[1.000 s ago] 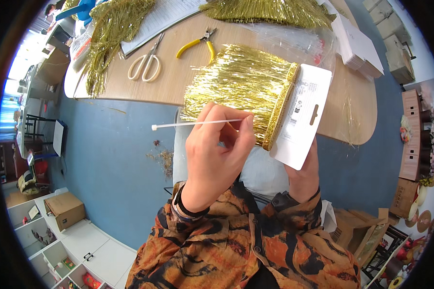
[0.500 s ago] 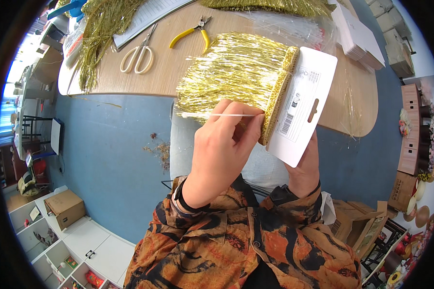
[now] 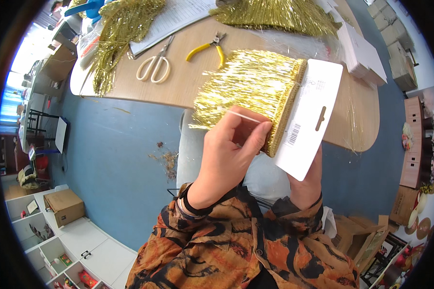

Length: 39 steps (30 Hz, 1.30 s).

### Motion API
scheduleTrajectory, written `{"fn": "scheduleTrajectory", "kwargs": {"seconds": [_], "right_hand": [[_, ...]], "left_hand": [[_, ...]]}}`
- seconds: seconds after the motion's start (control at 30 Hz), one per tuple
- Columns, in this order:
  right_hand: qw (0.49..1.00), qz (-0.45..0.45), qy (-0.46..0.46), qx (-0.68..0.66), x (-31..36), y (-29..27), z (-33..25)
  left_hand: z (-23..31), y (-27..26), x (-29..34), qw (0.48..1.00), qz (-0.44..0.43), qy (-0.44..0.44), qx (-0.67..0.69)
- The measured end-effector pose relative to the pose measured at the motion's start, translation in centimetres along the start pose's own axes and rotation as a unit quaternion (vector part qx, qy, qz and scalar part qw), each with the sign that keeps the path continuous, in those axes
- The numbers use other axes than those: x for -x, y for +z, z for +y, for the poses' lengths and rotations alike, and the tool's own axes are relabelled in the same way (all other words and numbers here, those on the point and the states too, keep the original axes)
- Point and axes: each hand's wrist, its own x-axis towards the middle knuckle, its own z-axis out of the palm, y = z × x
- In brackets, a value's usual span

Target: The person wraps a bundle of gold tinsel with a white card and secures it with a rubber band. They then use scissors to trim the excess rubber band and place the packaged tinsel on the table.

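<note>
A gold tinsel fringe (image 3: pixel 250 79) is mounted along the edge of a white hang card (image 3: pixel 309 125), its strands lying toward the left. My left hand (image 3: pixel 222 156) pinches a thin white plastic strip (image 3: pixel 247 116) between thumb and forefinger, right at the fringe's braided band (image 3: pixel 280 115). From beneath, my right hand (image 3: pixel 309 180) grips the card near its lower end; most of its fingers are hidden behind the card. The strip's far end, past my fingertips, cannot be made out.
On the wooden table (image 3: pixel 171 89) lie white-handled scissors (image 3: pixel 154 65) and yellow-handled cutting pliers (image 3: pixel 208 48). More gold fringe (image 3: pixel 279 19) is at the back, with a tinsel bundle (image 3: pixel 108 55) on the left. White cards (image 3: pixel 361 53) are stacked at right.
The card, the fringe and both hands appear slightly lower and farther right, as does the table. The white strip now slants down toward the band instead of lying level.
</note>
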Motion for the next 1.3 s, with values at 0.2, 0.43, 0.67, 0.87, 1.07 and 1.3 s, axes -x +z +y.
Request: {"fn": "scheduleTrajectory", "kwargs": {"seconds": [0.2, 0.43, 0.67, 0.87, 1.07, 1.3], "right_hand": [[0.994, 0.017, -0.002, -0.112, -1.2, 0.0, -0.7], [0.99, 0.016, 0.001, -0.141, -1.3, 0.1, -0.9], [0.992, -0.01, -0.014, -0.128, -1.3, 0.1, -1.2], [0.993, 0.018, -0.019, -0.115, -1.1, -0.2, -1.1], [0.992, 0.015, -0.034, -0.121, -1.0, -0.3, -1.1], [0.993, 0.016, -0.035, -0.109, -0.9, -0.6, -1.2]], "left_hand": [[0.8, -1.8, -0.3, 0.997, 0.03, 0.016, 0.067], [1.6, -3.5, -0.2, 0.991, 0.053, 0.018, 0.123], [1.5, -3.2, -0.2, 0.989, 0.069, 0.058, 0.119], [1.7, -3.4, 0.0, 0.991, 0.066, 0.047, 0.107], [1.9, -3.4, 0.2, 0.993, 0.058, 0.041, 0.09], [1.8, -3.2, 0.1, 0.993, 0.076, 0.032, 0.083]]}}
